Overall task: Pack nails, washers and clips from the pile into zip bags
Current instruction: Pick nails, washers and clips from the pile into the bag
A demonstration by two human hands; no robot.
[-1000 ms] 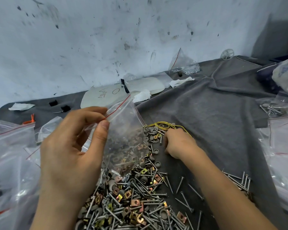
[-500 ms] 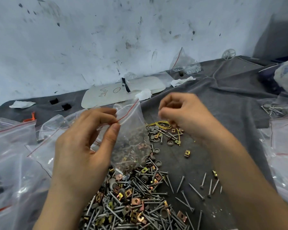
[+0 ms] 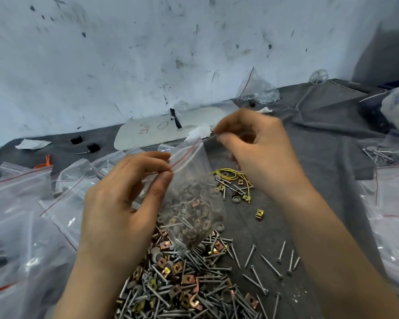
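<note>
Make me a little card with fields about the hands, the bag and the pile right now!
Left hand: pinches the zip bag at its top left corner
Right hand: seems to pinch the bag's top right corner
Bag: clear, red stripe, partly filled, held over the pile
Pile holds: nails, washers, clips on grey cloth
Loose nails: scattered right of pile
Spare bags: heaped at left

A grey cloth (image 3: 320, 139) is lying spread before me, meeting a scuffed white wall (image 3: 148, 54). A scribbled white board (image 3: 148, 135) is resting at the far edge; a crumpled tissue (image 3: 32, 143) is sitting far left.
</note>
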